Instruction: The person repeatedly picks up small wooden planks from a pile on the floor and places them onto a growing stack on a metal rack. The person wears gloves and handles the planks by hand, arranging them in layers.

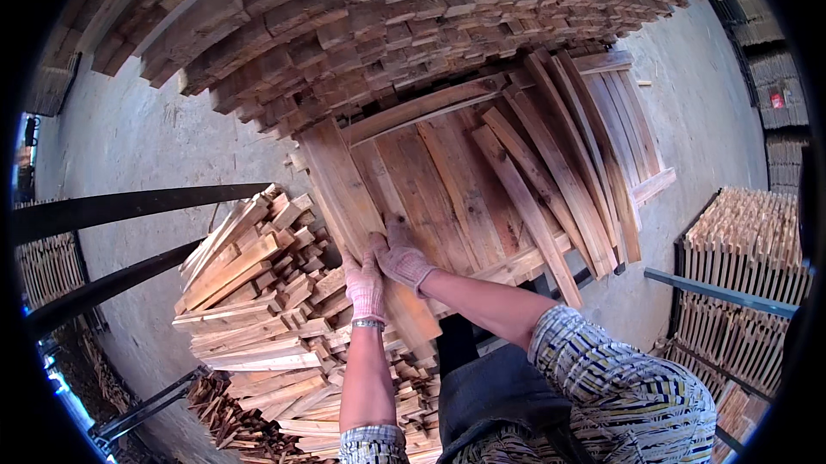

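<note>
A long wooden board (342,193) slants from the big stack toward me along the left edge of a low table of planks (430,184). My left hand (363,285), in a pale pink knit glove, grips its left side. Close beside it, my right hand (401,258), gloved alike, is closed on the right side of the same board; some fingertips are hidden. Beyond my hands the board's near end (411,313) sticks out over the woodpile. Several narrow wooden strips (559,172) lie loosely across the right half of the planks.
A tall stack of timber (413,25) fills the far side. Cut wood pieces (258,292) are heaped at the left, near dark metal bars (146,210). Slatted wooden stacks (740,258) stand at the right behind a metal rail (723,292). Concrete floor (172,137) shows between them.
</note>
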A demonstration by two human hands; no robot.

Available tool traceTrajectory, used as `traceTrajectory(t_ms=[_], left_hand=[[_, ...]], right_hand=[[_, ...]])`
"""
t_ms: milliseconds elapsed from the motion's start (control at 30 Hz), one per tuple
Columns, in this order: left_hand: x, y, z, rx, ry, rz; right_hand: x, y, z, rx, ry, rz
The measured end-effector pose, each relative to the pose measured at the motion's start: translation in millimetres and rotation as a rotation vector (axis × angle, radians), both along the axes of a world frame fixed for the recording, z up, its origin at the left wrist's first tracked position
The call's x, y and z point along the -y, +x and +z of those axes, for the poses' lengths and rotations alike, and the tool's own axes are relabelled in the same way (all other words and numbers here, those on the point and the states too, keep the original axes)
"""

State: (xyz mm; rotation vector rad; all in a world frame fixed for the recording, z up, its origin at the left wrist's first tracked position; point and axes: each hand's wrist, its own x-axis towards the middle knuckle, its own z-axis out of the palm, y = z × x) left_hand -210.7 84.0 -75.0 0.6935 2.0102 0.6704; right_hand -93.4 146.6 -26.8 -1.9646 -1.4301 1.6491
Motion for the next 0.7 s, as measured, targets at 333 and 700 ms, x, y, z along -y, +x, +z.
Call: traceTrajectory(t_ms=[333, 700], left_hand=[[11, -26, 24, -0.003, 0.025, 0.000], [-26, -31, 55, 0.359, -0.017, 0.170]], right_hand=[[16, -21, 15, -0.158, -0.111, -0.011], [4, -38, -6, -0.171, -0.021, -0.040]])
